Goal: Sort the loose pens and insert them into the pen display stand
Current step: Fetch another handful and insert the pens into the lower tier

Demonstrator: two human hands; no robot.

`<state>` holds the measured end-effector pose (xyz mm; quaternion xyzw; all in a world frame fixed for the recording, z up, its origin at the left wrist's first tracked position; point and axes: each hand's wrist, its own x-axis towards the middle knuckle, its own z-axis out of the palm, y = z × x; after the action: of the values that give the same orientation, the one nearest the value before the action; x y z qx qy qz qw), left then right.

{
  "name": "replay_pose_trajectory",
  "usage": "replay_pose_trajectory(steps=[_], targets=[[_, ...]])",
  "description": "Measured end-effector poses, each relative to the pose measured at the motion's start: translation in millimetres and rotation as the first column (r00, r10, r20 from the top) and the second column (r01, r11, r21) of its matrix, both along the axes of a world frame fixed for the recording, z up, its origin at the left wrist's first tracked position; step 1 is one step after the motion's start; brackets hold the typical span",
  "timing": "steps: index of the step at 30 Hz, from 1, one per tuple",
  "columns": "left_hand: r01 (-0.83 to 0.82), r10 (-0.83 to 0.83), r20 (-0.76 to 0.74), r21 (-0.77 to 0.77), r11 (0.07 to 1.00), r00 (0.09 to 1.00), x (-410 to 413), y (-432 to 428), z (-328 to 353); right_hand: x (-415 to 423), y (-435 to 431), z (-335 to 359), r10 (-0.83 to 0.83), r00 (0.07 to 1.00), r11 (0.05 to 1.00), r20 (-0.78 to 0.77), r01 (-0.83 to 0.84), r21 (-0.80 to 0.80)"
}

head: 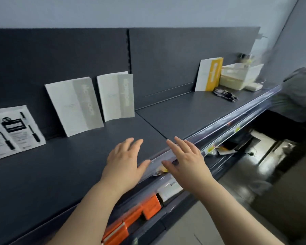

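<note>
A pile of loose dark pens (pixel 224 95) lies far along the dark grey shelf (pixel 184 110) at the right. Just behind them stands a pale, translucent box-like stand (pixel 240 76), blurred. My left hand (pixel 125 160) hovers flat over the shelf's front part, fingers straight and spread, holding nothing. My right hand (pixel 185 160) is stretched out over the shelf's front edge rail (pixel 237 119), fingers straight, also empty. Both hands are well short of the pens.
White and grey booklets (pixel 74 105) (pixel 116 96) lean on the back panel; a white and yellow one (pixel 209 74) stands beside the pale box. Printed packets (pixel 12 131) sit at far left. Orange boxes (pixel 140 213) fill the lower shelf. A person in grey (pixel 297 92) stands at right.
</note>
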<state>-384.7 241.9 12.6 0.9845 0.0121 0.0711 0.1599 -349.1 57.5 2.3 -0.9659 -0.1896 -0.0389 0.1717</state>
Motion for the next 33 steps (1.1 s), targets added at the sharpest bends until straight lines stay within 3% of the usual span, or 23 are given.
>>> replay_pose_trajectory(steps=[8, 16, 23, 33], targets=[[0.007, -0.011, -0.039, -0.102, 0.995, 0.999, 145.6, -87.7, -21.4, 130.9, -85.0, -9.9, -0.043, 0.999, 0.998, -0.017, 0.042, -0.046], [-0.002, -0.009, -0.137, -0.080, 0.997, 0.991, 268.7, -159.9, -16.9, 248.8, -166.8, -4.5, -0.086, 0.994, 0.994, -0.072, 0.081, -0.070], [-0.034, -0.028, -0.260, -0.231, 0.972, 0.965, 346.0, -221.1, -29.3, 352.0, -233.6, -19.5, -0.087, 0.987, 0.996, -0.138, 0.085, -0.020], [-0.266, 0.131, -0.379, -0.328, 0.906, 0.916, 484.4, -335.6, -41.8, 532.5, -335.6, -34.6, -0.018, 0.981, 0.998, -0.193, 0.030, 0.060]])
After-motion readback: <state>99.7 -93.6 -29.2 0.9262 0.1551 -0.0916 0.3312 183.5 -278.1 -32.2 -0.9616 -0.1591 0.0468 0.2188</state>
